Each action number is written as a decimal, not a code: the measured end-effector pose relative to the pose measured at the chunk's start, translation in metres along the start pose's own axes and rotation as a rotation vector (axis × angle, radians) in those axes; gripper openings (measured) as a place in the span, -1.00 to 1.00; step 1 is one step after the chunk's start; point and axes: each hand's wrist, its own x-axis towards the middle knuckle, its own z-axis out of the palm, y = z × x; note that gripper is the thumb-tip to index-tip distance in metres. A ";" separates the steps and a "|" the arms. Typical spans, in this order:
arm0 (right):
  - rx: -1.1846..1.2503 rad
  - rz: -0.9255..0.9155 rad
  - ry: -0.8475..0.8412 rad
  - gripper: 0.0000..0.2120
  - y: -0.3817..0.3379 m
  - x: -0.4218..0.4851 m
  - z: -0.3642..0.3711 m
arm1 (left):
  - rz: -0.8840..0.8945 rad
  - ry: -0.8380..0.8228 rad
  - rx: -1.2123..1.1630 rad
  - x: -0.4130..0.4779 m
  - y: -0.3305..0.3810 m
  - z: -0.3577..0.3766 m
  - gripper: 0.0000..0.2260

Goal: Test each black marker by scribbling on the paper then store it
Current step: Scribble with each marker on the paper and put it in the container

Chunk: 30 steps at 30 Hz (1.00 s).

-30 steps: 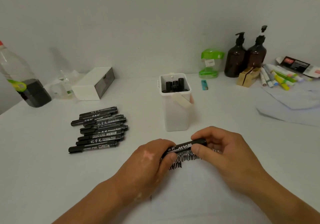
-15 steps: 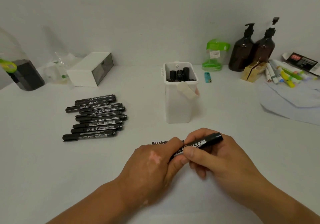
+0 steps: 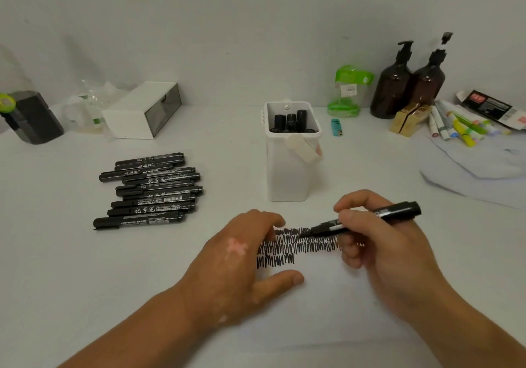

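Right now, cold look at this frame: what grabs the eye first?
The dense black scribbles on the paper at centre front, with the right hand holding a black marker, tip at them, while the left hand lies flat on the sheet. Next, the pile of black markers at left, and the white container behind the paper with more markers standing in it.

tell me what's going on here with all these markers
A person is testing black markers. The right hand grips an uncapped marker with its tip on the paper, among rows of black scribbles. The left hand rests on the paper beside them; whether it holds anything is hidden. A pile of capped markers lies to the left, and several more stand in the white holder behind the paper.
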 end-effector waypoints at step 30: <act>-0.637 0.049 -0.064 -0.90 0.009 -0.007 0.010 | -0.020 -0.095 0.121 0.000 -0.006 -0.001 -0.36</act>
